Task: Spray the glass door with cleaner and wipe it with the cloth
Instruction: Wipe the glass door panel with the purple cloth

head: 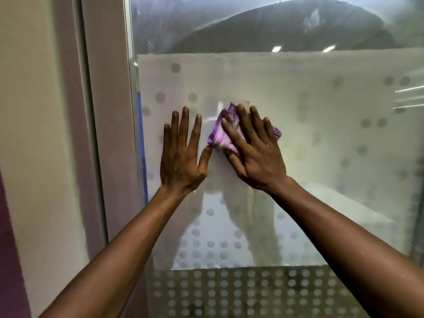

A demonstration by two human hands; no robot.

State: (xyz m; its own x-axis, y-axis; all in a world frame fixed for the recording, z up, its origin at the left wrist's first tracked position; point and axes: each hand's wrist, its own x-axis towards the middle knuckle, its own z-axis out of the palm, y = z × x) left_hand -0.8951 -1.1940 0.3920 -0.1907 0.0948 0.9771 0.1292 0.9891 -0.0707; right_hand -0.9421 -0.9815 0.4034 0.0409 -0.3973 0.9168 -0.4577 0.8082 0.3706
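Both hands flat on the glass door (298, 134), fingers straight. Right hand (254, 148) presses the purple-edged cloth (220, 134) against it, left hand (181, 152) just beside, thumb touching cloth. No writing readable, only frosted dots.

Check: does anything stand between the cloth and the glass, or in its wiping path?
Nothing visible between them: the right hand presses the purple cloth flat on the glass door. The left hand rests flat on the glass beside it, thumb tip at the cloth's edge, likely blocking a leftward stroke.
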